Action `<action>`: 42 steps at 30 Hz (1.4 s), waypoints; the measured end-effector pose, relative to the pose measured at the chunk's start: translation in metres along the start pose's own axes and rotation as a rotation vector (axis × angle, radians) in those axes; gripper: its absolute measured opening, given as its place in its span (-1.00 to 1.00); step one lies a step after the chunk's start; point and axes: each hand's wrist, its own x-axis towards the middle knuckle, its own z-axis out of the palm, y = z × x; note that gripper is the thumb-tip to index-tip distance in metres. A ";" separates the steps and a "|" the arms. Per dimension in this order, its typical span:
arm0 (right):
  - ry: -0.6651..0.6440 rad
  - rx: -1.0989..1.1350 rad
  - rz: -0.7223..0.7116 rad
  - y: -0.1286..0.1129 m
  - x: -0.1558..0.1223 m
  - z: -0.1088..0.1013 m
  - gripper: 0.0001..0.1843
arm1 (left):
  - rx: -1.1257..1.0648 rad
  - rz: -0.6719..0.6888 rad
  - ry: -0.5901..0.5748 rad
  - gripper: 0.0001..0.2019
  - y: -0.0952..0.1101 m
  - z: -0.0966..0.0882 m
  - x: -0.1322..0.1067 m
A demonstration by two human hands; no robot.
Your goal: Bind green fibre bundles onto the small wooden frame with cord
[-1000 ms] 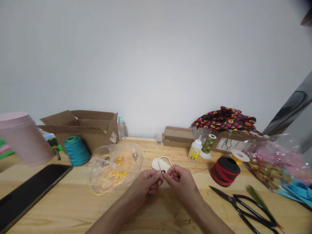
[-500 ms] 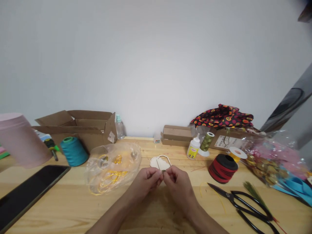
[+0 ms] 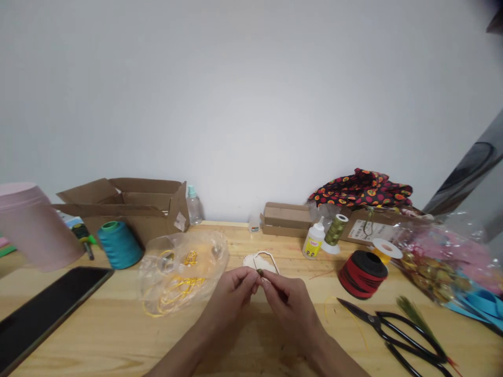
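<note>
The fingers [image 3: 253, 279] of the left hand [image 3: 231, 297] and right hand [image 3: 288, 308] clamp together on a small dark bead [image 3: 259, 272], just above a pale cutout [image 3: 250, 260] on the bench [image 3: 98, 335]; a close, steady pinch suits something this small.

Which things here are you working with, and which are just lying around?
Being worked with: left hand, right hand, the small olive-green piece they pinch, the pale wooden cut-out with its thin loop.

Just lying about: black-handled scissors, red-and-black spool, teal thread cone.
</note>
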 end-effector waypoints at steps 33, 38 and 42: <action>-0.032 0.207 -0.045 0.003 0.010 -0.014 -0.93 | 0.837 0.631 -0.077 -0.82 0.012 -0.012 -0.011; -0.102 0.171 -0.122 0.003 0.008 -0.017 -0.92 | 0.759 0.595 -0.103 -0.81 0.013 -0.008 -0.012; -0.123 0.425 0.061 0.006 0.008 -0.017 -0.88 | 0.675 0.514 -0.088 -0.79 0.010 -0.008 -0.012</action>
